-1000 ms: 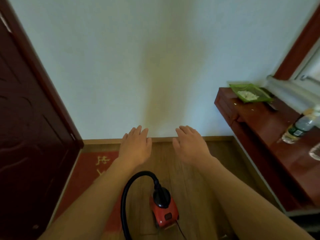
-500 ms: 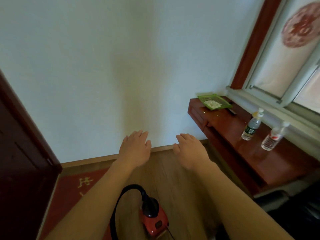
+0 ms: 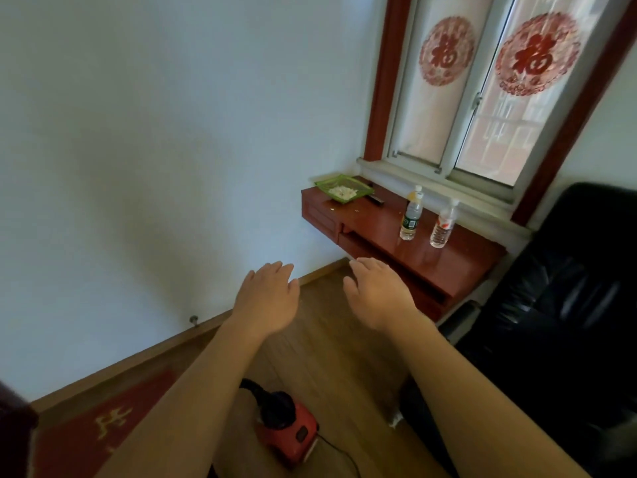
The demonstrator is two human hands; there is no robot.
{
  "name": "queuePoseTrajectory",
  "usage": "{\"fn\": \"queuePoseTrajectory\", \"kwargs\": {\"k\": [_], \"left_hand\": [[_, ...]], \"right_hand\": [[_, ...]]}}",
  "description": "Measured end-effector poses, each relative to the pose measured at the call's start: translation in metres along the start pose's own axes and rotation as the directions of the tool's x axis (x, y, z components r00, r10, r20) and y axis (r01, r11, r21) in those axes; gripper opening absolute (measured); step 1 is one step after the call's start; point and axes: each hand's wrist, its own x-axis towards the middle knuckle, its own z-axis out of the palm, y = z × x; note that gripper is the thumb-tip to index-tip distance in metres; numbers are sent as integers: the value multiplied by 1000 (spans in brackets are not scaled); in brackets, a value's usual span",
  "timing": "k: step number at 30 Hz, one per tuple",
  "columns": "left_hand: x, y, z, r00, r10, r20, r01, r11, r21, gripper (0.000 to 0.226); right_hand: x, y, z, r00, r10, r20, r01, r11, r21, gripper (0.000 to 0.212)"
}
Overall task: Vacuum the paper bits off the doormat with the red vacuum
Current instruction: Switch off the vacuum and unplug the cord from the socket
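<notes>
The red vacuum [image 3: 291, 434] sits on the wooden floor low in the view, its black hose partly hidden behind my left forearm. The red doormat [image 3: 86, 439] with yellow characters lies at the lower left by the wall; no paper bits show on the part I can see. My left hand [image 3: 267, 298] and my right hand [image 3: 374, 294] are stretched out in front of me, palms down, fingers straight and relaxed, holding nothing. Both hover well above the vacuum.
A red wooden desk [image 3: 431, 250] stands under the window at the right, with a green tray [image 3: 343, 188] of white bits and two water bottles [image 3: 412, 215]. A black leather chair [image 3: 558, 305] fills the right side. A dark door edge [image 3: 13, 429] is at the lower left.
The view has swung up and to the right: the door has slid almost out of sight, and the window, desk and chair have come in. My hands keep the same outstretched pose.
</notes>
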Motion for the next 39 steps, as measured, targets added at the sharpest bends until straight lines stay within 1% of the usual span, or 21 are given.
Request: {"fn": "queuePoseTrajectory", "kwargs": {"k": [4,7,11,15,19,24,28,31,35,39], "left_hand": [[-3,22,0,997,72,35,-73,997,12,53],[-8,49,4,990,130,50,-130,991,-3,53],[-23,94,9,979,198,46,-198,980,-18,50],[-44,142,22,963,265,53,-263,964,-43,51],[-72,195,37,936,341,83,-337,940,-56,50],[-119,275,53,885,455,97,-450,890,-69,41],[-147,336,74,831,542,128,-537,840,-75,49],[-162,374,88,796,588,143,-580,809,-100,50],[-179,424,112,730,661,171,-652,749,-115,51],[-189,467,134,680,708,192,-697,705,-131,52]], "right_hand": [[-29,18,-11,996,81,-42,-81,997,9,45],[-55,41,-22,986,152,-72,-152,988,7,39],[-96,76,-39,966,229,-118,-232,973,-8,41],[-144,111,-57,952,280,-127,-287,957,-45,44],[-200,150,-73,931,329,-158,-341,938,-58,44],[-277,200,-94,897,407,-173,-420,907,-43,45],[-337,240,-108,859,477,-187,-491,871,-33,47],[-376,265,-117,833,518,-195,-533,846,-27,47],[-424,300,-127,774,593,-221,-611,791,-17,43],[-458,330,-130,715,651,-254,-674,739,-2,43]]}}
